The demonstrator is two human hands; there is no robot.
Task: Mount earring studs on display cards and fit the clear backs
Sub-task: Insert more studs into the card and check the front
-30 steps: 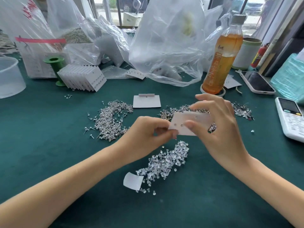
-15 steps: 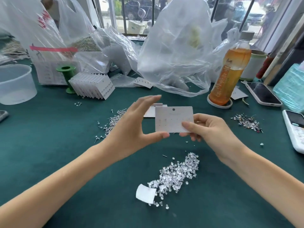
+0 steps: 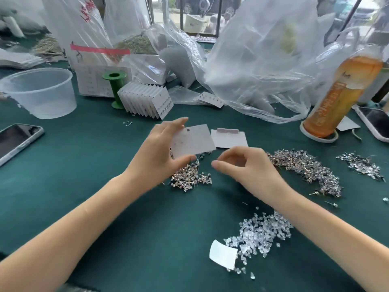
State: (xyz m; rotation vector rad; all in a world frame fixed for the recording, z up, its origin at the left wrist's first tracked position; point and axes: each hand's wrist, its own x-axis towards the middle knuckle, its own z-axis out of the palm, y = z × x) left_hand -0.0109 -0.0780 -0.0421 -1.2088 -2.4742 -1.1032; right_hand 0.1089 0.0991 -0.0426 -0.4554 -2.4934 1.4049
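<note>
My left hand (image 3: pixel 160 150) holds a white display card (image 3: pixel 193 141) between thumb and fingers, tilted above the green table. Under it lies a pile of silver earring studs (image 3: pixel 190 178). My right hand (image 3: pixel 250 165) hovers just right of the card with fingers curled and thumb near the fingertips; it is blurred and I see nothing in it. A larger stud heap (image 3: pixel 305 169) lies to its right, a smaller one (image 3: pixel 362 165) further right. Clear backs (image 3: pixel 261 232) are heaped in front, beside a small white paper scrap (image 3: pixel 223 255). A second blank card (image 3: pixel 229 139) lies flat behind.
A fanned stack of filled cards (image 3: pixel 147 101) leans by a green spool (image 3: pixel 114 85). A clear plastic tub (image 3: pixel 40 91) and a phone (image 3: pixel 16 140) sit at left. Plastic bags (image 3: pixel 263 60) fill the back. An orange drink bottle (image 3: pixel 341 91) and another phone (image 3: pixel 374 123) stand right.
My right hand has let go of the card and dropped lower right of it. The left hand alone now holds the card, tilted. The view has shifted left.
</note>
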